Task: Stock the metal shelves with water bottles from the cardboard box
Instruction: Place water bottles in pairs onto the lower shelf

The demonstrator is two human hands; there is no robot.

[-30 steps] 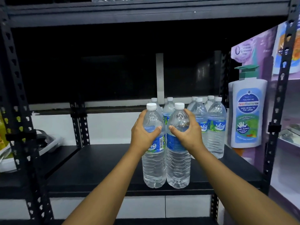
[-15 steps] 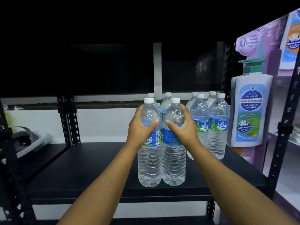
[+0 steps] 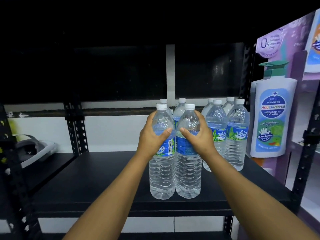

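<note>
Two clear water bottles with white caps stand side by side on the black metal shelf (image 3: 97, 184). My left hand (image 3: 152, 137) grips the left bottle (image 3: 161, 175) around its shoulder and label. My right hand (image 3: 199, 137) grips the right bottle (image 3: 187, 175) the same way. Both bottle bases touch the shelf near its front. Directly behind them stand two more bottles (image 3: 181, 108), mostly hidden. To the right is a group of several stocked bottles (image 3: 235, 135) with blue-green labels. The cardboard box is out of view.
A large white cardboard display shaped like a wash bottle (image 3: 273, 118) hangs at the right, on a purple stand. Black perforated uprights (image 3: 76, 129) frame the shelf. A grey-white object (image 3: 34, 149) lies on the neighbouring shelf at left. The shelf's left half is bare.
The two held bottles have moved slightly deeper onto the shelf, closer to the bottles behind. The camera has come nearer and lower, so the upper shelf edge has left the view.
</note>
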